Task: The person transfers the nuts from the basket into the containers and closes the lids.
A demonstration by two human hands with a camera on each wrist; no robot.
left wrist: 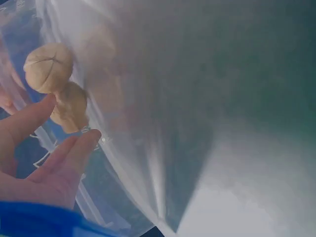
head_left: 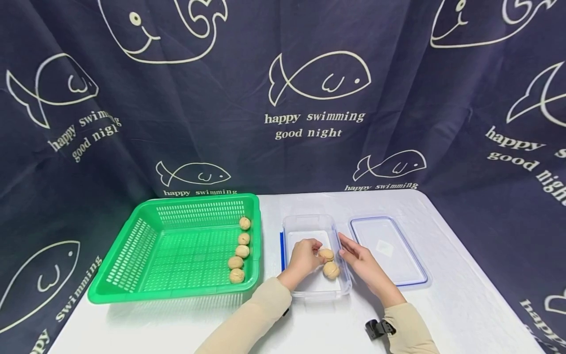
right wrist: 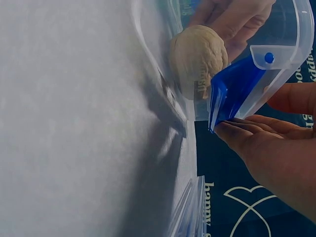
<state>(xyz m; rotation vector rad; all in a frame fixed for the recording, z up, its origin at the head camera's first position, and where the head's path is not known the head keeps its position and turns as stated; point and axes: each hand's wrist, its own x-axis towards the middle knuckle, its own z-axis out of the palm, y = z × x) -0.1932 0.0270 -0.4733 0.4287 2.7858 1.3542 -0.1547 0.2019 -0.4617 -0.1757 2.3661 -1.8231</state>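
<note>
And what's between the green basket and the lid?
In the head view, the clear box sits between them, walnuts inside, left hand reaching in, right hand at its side.

Left hand (head_left: 304, 260) stretched forward, fingers (left wrist: 81, 150) parted; right hand (head_left: 366, 265) angled inward, fingers nearly straight; forearms (head_left: 249, 314) sleeved.

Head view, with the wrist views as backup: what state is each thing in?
Basket: open-topped, holding five walnuts
Basket walnuts: shells whole, lined along the right side
Box: uncovered, holding two walnuts
Box walnuts: shells whole, near the right wall
Lid: off, lying flat beside the box
Blue latches: unfastened
Left hand: inside the box, touching a walnut
Right hand: against the box's right side
</note>
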